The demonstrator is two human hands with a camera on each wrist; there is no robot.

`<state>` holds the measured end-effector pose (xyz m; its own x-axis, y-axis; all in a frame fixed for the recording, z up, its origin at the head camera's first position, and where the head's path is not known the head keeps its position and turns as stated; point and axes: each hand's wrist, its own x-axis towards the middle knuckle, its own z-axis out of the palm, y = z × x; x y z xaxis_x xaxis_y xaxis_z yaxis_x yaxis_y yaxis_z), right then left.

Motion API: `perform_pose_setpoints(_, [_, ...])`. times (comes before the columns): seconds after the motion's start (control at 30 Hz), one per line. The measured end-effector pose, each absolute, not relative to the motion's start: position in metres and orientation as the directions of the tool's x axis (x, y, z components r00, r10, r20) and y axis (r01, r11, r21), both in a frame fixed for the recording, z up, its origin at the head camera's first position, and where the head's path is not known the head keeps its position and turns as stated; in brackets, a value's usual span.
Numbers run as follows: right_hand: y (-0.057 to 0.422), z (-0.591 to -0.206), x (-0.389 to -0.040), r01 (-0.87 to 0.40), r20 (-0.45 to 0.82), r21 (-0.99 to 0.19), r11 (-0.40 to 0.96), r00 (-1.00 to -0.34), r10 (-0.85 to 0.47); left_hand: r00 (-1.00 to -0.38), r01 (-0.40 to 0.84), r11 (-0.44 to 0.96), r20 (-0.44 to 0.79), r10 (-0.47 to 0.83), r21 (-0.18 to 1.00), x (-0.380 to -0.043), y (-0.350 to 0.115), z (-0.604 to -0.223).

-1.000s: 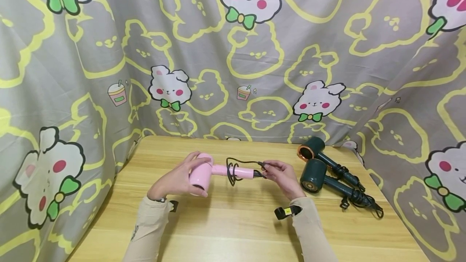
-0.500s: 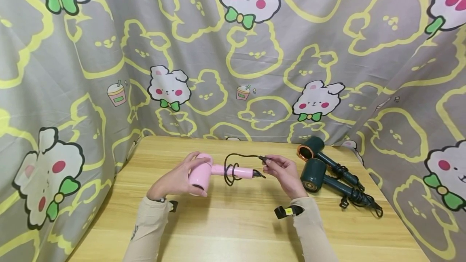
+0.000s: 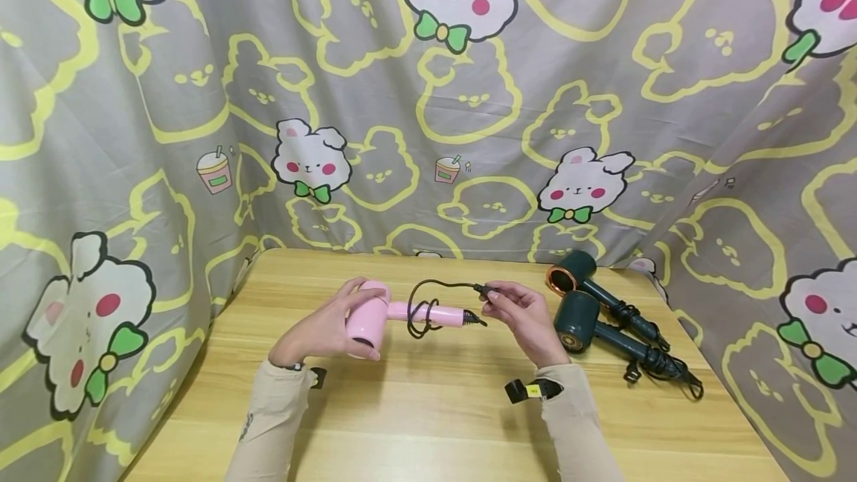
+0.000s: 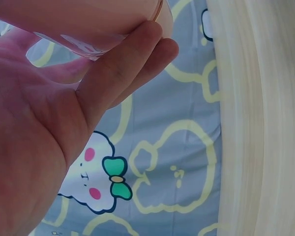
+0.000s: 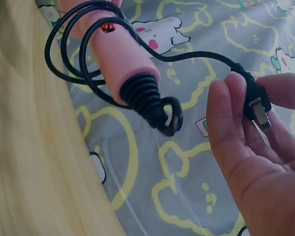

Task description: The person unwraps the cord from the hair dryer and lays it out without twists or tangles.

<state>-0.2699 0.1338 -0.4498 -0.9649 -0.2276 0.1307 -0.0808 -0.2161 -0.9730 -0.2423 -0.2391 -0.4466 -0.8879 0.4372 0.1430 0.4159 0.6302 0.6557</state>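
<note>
A pink hair dryer (image 3: 367, 320) is held over the table by my left hand (image 3: 323, 332), whose fingers and thumb wrap its barrel from both sides. Its handle (image 3: 428, 314) points right, with a black cord (image 3: 420, 324) looped loosely around it. In the right wrist view the loops (image 5: 64, 64) hang wide of the handle, and the cord leaves a ribbed black sleeve (image 5: 142, 96) at the handle's end. My right hand (image 3: 525, 318) pinches the black plug (image 5: 255, 96) at the cord's free end, metal prongs showing. The left wrist view shows my fingers (image 4: 123, 69) against the dryer's pink barrel (image 4: 78, 22).
Two dark green hair dryers lie on the right of the wooden table (image 3: 402, 422): one with a copper rim (image 3: 574, 274) behind, another (image 3: 577, 322) in front, cords bundled around their handles. A patterned curtain (image 3: 388, 95) hangs around the table's back and sides.
My right hand has drawn the plug up and away from the handle's end, so the cord arcs higher and its loops have shifted left along the handle. The left hand stays nearly still.
</note>
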Motion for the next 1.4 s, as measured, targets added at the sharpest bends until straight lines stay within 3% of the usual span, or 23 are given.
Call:
perform_pose_setpoints(0.3, [0.133,-0.440,-0.262,-0.138,0.217,-0.959,-0.247,-0.920,-0.326,-0.890,0.416,0.634,0.150,0.430,0.652,-0.242,-0.240,-0.447])
perform_pose_setpoints(0.6, [0.133,-0.441,-0.259,-0.182,0.308,-0.940,-0.289,-0.820,-0.482,-0.888,0.426,0.637,0.163,0.429,0.642,-0.244,-0.242,-0.448])
perform_pose_setpoints(0.87, [0.132,-0.438,-0.255,-0.153,0.272,-0.956,-0.250,-0.781,-0.562,-0.891,0.421,0.639,0.160,0.426,0.644,-0.243,-0.243,-0.449])
perform_pose_setpoints(1.2, [0.126,-0.439,-0.252,-0.207,0.294,-0.956,-0.209,-0.662,-0.689,-0.884,0.433,0.629,0.168,0.436,0.646,-0.244,-0.242,-0.447])
perform_pose_setpoints(1.4, [0.124,-0.437,-0.248,-0.180,0.217,-0.975,-0.130,-0.649,-0.729,-0.889,0.424,0.630,0.167,0.426,0.651,-0.243,-0.243,-0.448])
